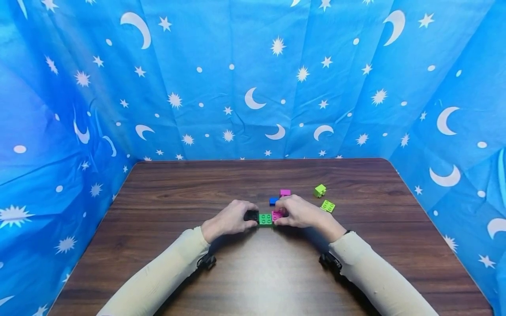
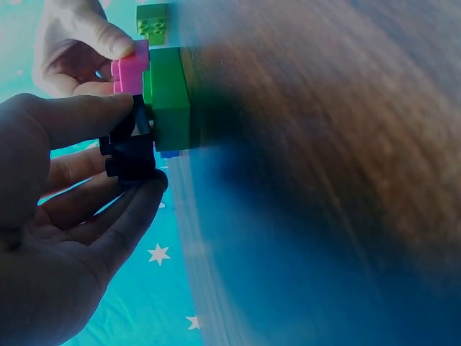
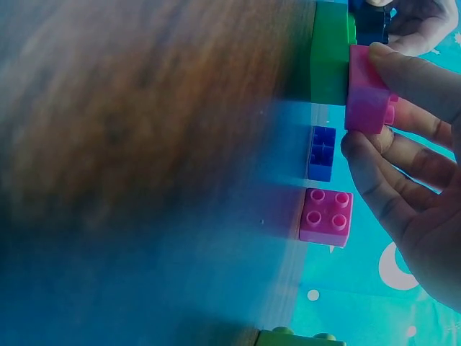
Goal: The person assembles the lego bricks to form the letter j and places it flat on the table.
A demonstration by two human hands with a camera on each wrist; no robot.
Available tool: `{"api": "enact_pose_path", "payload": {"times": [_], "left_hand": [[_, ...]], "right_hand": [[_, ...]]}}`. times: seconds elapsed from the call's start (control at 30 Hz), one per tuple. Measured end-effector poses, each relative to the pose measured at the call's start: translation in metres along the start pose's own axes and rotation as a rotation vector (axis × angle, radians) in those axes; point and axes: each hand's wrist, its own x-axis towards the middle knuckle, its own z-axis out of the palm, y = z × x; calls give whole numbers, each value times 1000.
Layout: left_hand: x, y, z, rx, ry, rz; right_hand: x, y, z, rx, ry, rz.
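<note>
Green brick (image 1: 265, 219) between left hand (image 1: 231, 217) and right hand (image 1: 301, 212)

Person, both hands bare: left hand (image 1: 231, 217) and right hand (image 1: 302, 211), fingers and thumbs uncovered. Long sleeves on both arms, pale cream, plain fabric; left sleeve (image 1: 162, 272) and right sleeve (image 1: 379, 276) match in colour, fairly snug, wrinkled towards the wrists, both ending about at the wrist. Small pale speck on right sleeve, too small to identify. Small black wrist unit on each arm, left unit (image 1: 207, 262) and right unit (image 1: 331, 262), blocky, dark all over, fine detail unreadable. Bit of black band (image 1: 348, 232) shows at the right cuff edge
</note>
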Motion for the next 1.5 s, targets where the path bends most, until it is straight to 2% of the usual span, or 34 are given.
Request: {"api": "enact_pose_path", "payload": {"times": [0.4, 0.8, 1.2, 1.5], "left_hand": [[2, 2, 1, -6, -34, -23], [5, 0, 1, -1, -22, -5], [8, 0, -2, 9, -36, 0], [8, 1, 1, 33, -52, 0]], "right_hand": [[-1, 0, 1, 20, -6, 19], [1, 0, 0, 26, -6, 11], [2, 2, 0, 16, 10, 10], [0, 1, 1, 28, -4, 8]]}}
